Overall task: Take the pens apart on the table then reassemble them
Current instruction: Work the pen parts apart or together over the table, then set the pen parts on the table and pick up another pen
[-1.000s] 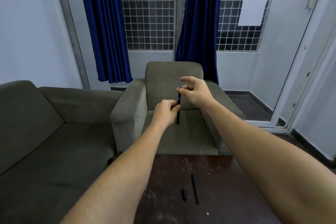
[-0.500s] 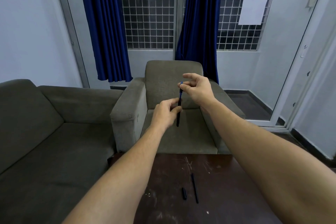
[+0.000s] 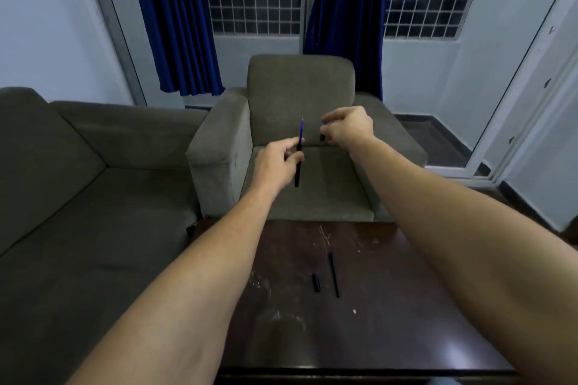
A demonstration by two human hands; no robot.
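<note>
Sofa (image 3: 78, 197), grey-brown, at far left; blue curtains (image 3: 175, 25) behind it over a gridded window.

Left hand (image 3: 278, 162): raised over the armchair (image 3: 300, 87) seat, above and beyond the table (image 3: 391, 306). Fingers curled, thumb and fingertips pinching the pen (image 3: 297, 176) about mid-length.

Pen: long axis near vertical, top leaning slightly right. Barrel black and slim, its lower end sticking out below the hand. A thin blue refill (image 3: 301, 131) projects from the top of the barrel and points up, bare, with nothing over its end.

Cap (image 3: 316, 283): short, black, lying flat on the table below the hands, long axis running roughly away from the camera.

Rod (image 3: 333, 273): long, thin, dark pen part just right of the cap, near it but not touching, roughly parallel to it, far end tilted slightly left. Which part it is cannot be made out.

Tip piece (image 3: 322, 136): small, dark with a spot of blue at the top, held level with the refill and apart from it, to its right. Too small to tell which way it points.

Right hand (image 3: 347, 128): fingers curled, thumb and forefinger pinching the tip piece at its left edge.

Table: dark brown, glossy, scuffed with pale scratches.
</note>
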